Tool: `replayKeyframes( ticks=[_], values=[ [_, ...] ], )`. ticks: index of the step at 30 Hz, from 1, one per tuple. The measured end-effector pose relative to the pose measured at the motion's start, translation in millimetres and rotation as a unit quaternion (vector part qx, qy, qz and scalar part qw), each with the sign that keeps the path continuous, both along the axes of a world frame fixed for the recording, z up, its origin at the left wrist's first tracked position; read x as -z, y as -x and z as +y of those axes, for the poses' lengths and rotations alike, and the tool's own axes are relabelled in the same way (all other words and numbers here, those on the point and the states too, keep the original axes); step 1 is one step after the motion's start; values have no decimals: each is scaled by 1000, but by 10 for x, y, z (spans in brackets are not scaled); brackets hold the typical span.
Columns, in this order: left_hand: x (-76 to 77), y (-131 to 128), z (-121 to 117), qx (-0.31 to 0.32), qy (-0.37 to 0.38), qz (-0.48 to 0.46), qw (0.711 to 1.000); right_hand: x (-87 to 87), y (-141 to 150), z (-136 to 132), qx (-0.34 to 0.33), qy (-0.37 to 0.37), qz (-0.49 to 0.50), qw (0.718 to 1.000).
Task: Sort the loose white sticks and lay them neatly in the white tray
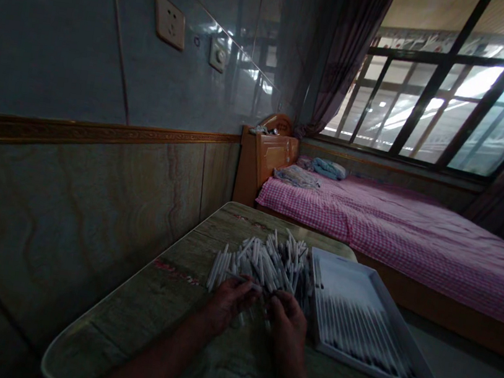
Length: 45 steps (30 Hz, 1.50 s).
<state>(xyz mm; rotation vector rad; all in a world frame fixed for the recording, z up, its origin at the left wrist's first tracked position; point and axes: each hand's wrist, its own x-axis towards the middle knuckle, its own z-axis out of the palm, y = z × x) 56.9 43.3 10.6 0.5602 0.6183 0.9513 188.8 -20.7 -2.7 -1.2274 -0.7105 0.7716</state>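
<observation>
Pink bed; wide window (bright)

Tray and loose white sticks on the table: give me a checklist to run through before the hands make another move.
1. Left hand has a grip: ok, it appears to pinch a slim white stick.
2. Right hand has a grip: cannot tell, its fingertips are too dark and blurred.
3. Loose pile within reach: ok, it lies just beyond both hands.
4. Tray has room: ok, its far part shows bare floor beyond the row of sticks.
5. Tray fully supported by the table: not ok, its near right corner appears to overhang the edge.
</observation>
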Motion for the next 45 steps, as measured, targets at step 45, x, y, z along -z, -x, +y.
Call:
replayKeyframes(
  ticks=[45],
  values=[
    [-59,-67,-179,-11,-110,129,985,184,45,-79,92,1,-433,897]
  ],
)
